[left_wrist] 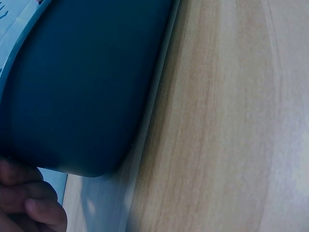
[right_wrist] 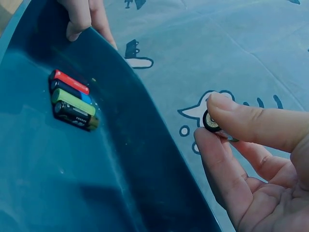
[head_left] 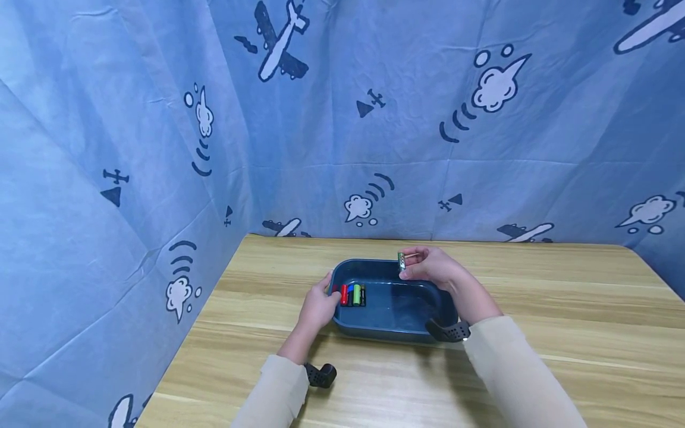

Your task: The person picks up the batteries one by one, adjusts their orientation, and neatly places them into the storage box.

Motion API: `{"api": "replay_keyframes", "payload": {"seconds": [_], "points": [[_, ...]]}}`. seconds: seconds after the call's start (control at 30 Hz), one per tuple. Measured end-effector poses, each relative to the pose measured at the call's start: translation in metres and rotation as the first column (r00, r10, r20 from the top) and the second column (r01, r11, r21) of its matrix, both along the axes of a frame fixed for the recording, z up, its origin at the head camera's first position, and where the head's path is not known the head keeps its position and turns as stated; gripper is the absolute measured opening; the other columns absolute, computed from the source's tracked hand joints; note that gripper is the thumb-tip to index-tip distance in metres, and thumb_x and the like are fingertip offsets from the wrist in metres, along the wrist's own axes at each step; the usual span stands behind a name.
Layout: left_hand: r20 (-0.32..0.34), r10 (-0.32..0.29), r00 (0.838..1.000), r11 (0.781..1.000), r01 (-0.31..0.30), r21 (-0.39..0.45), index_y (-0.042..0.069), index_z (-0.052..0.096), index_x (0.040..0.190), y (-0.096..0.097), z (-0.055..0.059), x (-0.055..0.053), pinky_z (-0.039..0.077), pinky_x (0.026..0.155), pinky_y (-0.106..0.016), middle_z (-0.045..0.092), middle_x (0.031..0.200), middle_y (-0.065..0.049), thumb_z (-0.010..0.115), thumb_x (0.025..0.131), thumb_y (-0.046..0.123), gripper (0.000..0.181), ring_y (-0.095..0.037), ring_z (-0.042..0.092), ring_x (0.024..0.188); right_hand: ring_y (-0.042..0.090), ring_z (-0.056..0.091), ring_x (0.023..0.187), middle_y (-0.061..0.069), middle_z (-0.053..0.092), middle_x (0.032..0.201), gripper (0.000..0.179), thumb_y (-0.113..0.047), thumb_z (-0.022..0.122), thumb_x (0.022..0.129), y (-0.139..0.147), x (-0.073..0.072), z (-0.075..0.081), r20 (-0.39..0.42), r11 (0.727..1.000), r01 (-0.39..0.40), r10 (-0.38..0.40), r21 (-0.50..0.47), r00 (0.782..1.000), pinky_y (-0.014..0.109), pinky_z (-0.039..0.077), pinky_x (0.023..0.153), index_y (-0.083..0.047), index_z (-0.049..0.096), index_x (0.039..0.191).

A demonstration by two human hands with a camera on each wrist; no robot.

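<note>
A dark blue plastic bin [head_left: 385, 334] stands on the table. My left hand [head_left: 317, 306] grips its left end, thumb over the rim and fingers outside; those curled fingers [left_wrist: 36, 195] show at the bin's corner in the left wrist view. Inside, along the left end, several batteries lie side by side: a red battery [right_wrist: 71, 81], a dark one with a blue end [right_wrist: 72, 92], a light green battery [right_wrist: 75, 102] and a black one [right_wrist: 75, 115]. Above the bin's far rim, my right hand [head_left: 434, 267] pinches another battery [head_left: 401, 262] between thumb and fingers, its round end [right_wrist: 210, 122] facing the right wrist camera.
The wooden table [head_left: 562, 333] reaches out on both sides of the bin. Behind and to the left hangs a blue curtain [head_left: 321, 137] printed with planes and clouds. Black wrist straps with camera mounts [head_left: 321, 375] sit on both forearms, the right one close over the bin's near right corner.
</note>
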State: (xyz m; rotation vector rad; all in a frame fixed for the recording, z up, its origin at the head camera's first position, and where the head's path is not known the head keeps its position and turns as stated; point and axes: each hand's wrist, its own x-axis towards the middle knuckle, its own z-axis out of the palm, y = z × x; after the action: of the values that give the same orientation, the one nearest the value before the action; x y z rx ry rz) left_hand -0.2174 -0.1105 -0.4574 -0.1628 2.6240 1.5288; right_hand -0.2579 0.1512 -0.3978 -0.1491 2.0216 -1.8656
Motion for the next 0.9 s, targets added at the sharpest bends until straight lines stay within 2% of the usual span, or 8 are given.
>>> {"api": "replay_keyframes", "payload": {"seconds": [0.33,0.57,0.77,0.9], "points": [[-0.004,-0.003,1.0,1.0,0.003,-0.002,0.015,0.033,0.145,0.0,0.001,0.001,0.039,0.049,-0.023,0.052,0.072,-0.011,0.052,0.092,0.018,0.056,-0.015,0.041,0.044,0.014,0.06,0.075,0.007,0.053,0.089,0.059,0.013,0.066,0.075,-0.007,-0.003,-0.002,0.027,1.0,0.019,-0.018,-0.022,0.999,0.03,0.053,0.073,0.013,0.039,0.127],[-0.001,-0.001,1.0,1.0,0.001,-0.002,0.016,0.033,0.145,0.0,0.001,0.001,0.039,0.049,-0.023,0.057,0.084,-0.013,0.052,0.092,0.018,0.056,-0.015,0.041,0.044,0.014,0.061,0.071,0.007,0.054,0.085,0.058,0.015,0.065,0.074,-0.014,-0.004,-0.005,0.035,0.998,0.037,-0.036,-0.051,0.999,0.033,0.053,0.074,0.014,0.04,0.126],[0.006,-0.002,1.0,1.0,0.002,-0.008,0.016,0.033,0.145,0.0,0.001,0.0,0.039,0.049,-0.023,0.052,0.071,-0.011,0.052,0.092,0.019,0.056,-0.015,0.042,0.044,0.014,0.061,0.07,0.008,0.054,0.085,0.058,0.017,0.063,0.073,-0.019,-0.006,-0.01,0.035,0.997,0.04,-0.038,-0.064,0.999,0.034,0.053,0.076,0.015,0.04,0.126],[0.01,0.0,1.0,1.0,0.0,-0.008,0.016,0.033,0.145,0.0,0.002,0.0,0.039,0.049,-0.023,0.052,0.071,-0.01,0.052,0.092,0.019,0.056,-0.016,0.042,0.044,0.014,0.062,0.071,0.009,0.054,0.086,0.059,0.018,0.063,0.073,-0.022,-0.006,-0.013,0.043,0.997,0.042,-0.039,-0.07,0.998,0.036,0.052,0.078,0.014,0.04,0.127]]}}
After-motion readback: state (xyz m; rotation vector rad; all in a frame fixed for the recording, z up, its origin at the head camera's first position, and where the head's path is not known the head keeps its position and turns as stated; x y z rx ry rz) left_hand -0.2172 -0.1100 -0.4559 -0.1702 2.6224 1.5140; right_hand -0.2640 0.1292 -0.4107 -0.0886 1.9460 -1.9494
